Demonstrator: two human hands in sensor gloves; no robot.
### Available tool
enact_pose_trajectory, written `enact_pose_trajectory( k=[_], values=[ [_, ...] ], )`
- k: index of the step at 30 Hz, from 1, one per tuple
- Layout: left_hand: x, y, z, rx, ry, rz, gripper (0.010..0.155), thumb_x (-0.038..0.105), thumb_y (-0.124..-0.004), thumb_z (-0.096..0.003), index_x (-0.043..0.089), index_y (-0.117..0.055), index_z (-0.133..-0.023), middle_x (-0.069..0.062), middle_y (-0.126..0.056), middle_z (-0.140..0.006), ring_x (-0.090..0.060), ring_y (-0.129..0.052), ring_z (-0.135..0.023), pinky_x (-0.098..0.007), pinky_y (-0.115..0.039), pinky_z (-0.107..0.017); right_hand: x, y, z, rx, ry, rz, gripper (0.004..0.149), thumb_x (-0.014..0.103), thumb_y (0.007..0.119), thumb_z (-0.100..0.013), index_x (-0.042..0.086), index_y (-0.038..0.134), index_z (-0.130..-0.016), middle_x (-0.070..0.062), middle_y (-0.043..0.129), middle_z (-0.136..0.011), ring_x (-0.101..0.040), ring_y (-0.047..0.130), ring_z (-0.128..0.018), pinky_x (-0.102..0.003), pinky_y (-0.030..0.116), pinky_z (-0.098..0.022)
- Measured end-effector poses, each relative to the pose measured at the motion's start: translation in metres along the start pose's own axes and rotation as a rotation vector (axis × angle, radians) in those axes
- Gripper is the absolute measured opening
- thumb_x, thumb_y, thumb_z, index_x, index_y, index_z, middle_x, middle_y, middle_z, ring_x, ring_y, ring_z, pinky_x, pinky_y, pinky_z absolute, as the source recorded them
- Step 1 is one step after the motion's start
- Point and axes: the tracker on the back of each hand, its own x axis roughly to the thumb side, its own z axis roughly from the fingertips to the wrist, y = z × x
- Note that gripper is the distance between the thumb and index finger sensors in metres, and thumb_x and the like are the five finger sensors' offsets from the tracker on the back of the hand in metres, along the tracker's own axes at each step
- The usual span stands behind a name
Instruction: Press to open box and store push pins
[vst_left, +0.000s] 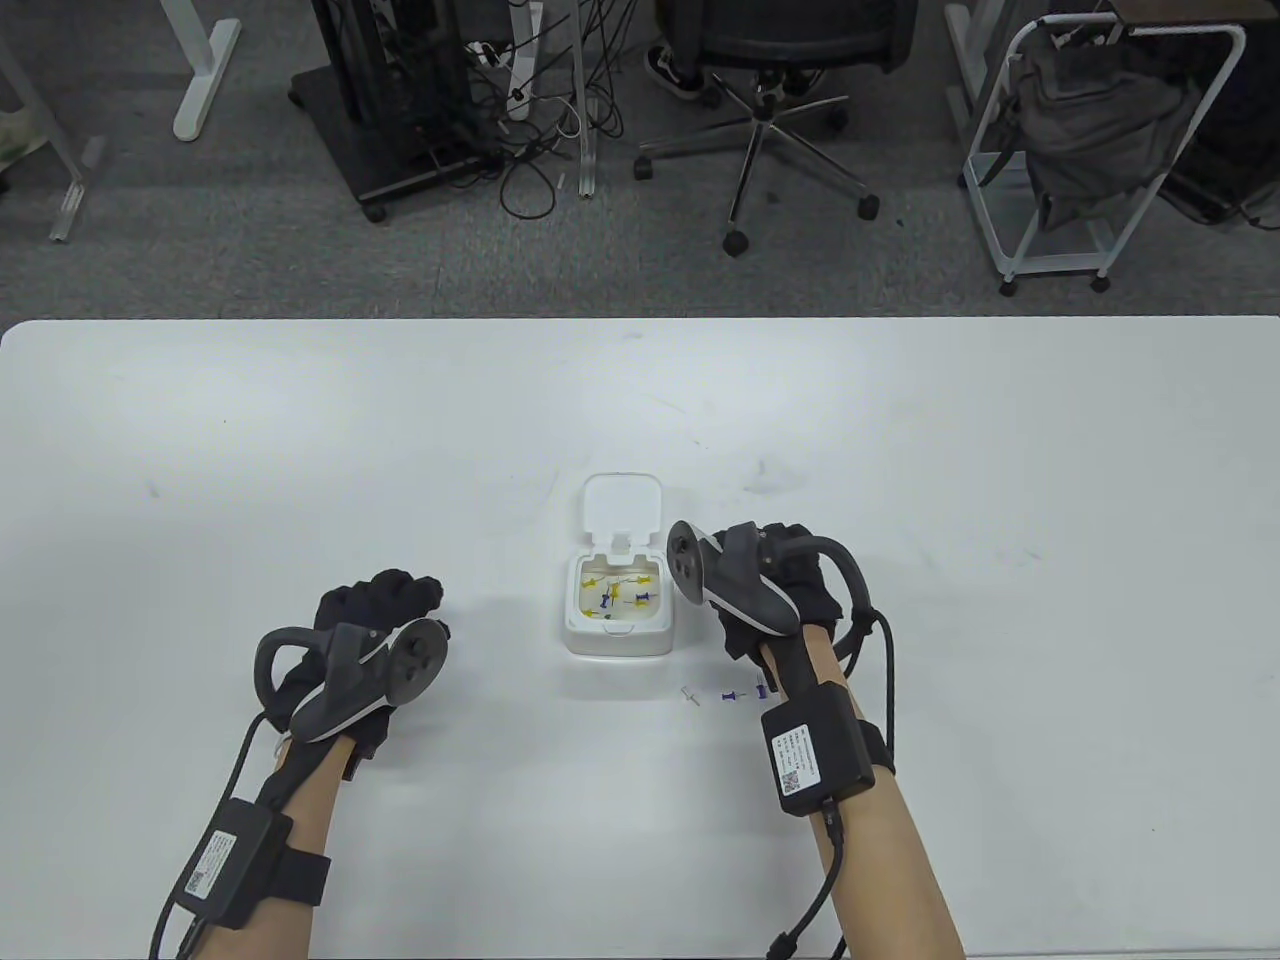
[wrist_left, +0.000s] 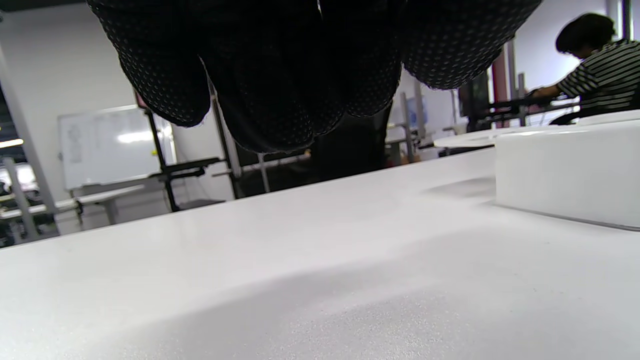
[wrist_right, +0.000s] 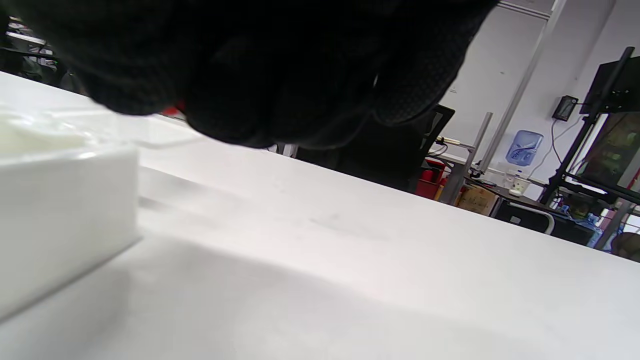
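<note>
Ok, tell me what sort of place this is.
Most likely an office or lab workspace. Beyond the white table stands a swivel chair on grey carpet beside tangled cables; the left wrist view shows a whiteboard and a person at another desk.

My left hand (vst_left: 375, 640) rests near the tabletop's front edge, left of centre, fingers (wrist_left: 280, 85) curled under. My right hand (vst_left: 775, 585) hovers right of centre, fingers bunched; forearms angle inward.
</note>
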Motion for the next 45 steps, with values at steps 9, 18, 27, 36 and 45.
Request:
enact_pose_trajectory(
  k=[9, 18, 27, 36, 45],
  values=[
    [0.002, 0.006, 0.001, 0.017, -0.007, -0.017, 0.052, 0.050, -0.070, -0.0521, 0.031, -0.073, -0.100, 0.001, -0.082, -0.102, -0.019, -0.098, -0.077, -0.050, -0.078, -0.074, 0.036, -0.010, -0.007, -0.043, -0.075, -0.027, 0.040, 0.050, 0.080, -0.035, 0.037, 0.079, -0.073, 0.015, 0.098, -0.065, -0.016, 0.099, -0.063, -0.052, 0.074, -0.071],
    [0.005, 0.008, 0.002, 0.019, -0.015, -0.029, 0.051, 0.050, -0.070, -0.0521, 0.031, -0.074, -0.099, 0.002, -0.083, -0.100, -0.019, -0.098, -0.077, -0.050, -0.078, -0.074, 0.049, -0.007, -0.012, -0.011, -0.086, -0.036, 0.040, 0.049, 0.080, -0.036, 0.037, 0.078, -0.074, 0.015, 0.098, -0.066, -0.016, 0.099, -0.064, -0.052, 0.073, -0.072],
    [0.003, 0.008, 0.001, 0.013, -0.001, -0.026, 0.051, 0.051, -0.070, -0.0517, 0.031, -0.075, -0.098, 0.003, -0.083, -0.100, -0.019, -0.098, -0.077, -0.050, -0.078, -0.074, 0.050, -0.007, -0.013, 0.031, -0.082, -0.055, 0.044, 0.050, 0.080, -0.035, 0.036, 0.077, -0.077, 0.014, 0.097, -0.071, -0.017, 0.098, -0.068, -0.051, 0.074, -0.071],
    [0.002, 0.007, 0.001, 0.014, 0.001, -0.029, 0.051, 0.051, -0.070, -0.0519, 0.031, -0.075, -0.098, 0.002, -0.083, -0.101, -0.019, -0.098, -0.077, -0.050, -0.078, -0.074, 0.029, -0.008, 0.004, 0.032, -0.075, -0.039, 0.047, 0.052, 0.080, -0.034, 0.035, 0.076, -0.078, 0.013, 0.096, -0.071, -0.017, 0.098, -0.067, -0.052, 0.074, -0.071],
    [-0.002, 0.008, 0.002, 0.014, 0.011, -0.014, 0.051, 0.051, -0.070, -0.0519, 0.031, -0.075, -0.098, 0.003, -0.083, -0.100, -0.019, -0.098, -0.077, -0.050, -0.078, -0.074, -0.021, 0.001, 0.040, 0.045, 0.006, -0.024, 0.048, 0.052, 0.080, -0.035, 0.035, 0.075, -0.079, 0.013, 0.096, -0.073, -0.018, 0.098, -0.069, -0.052, 0.074, -0.071]
  ],
)
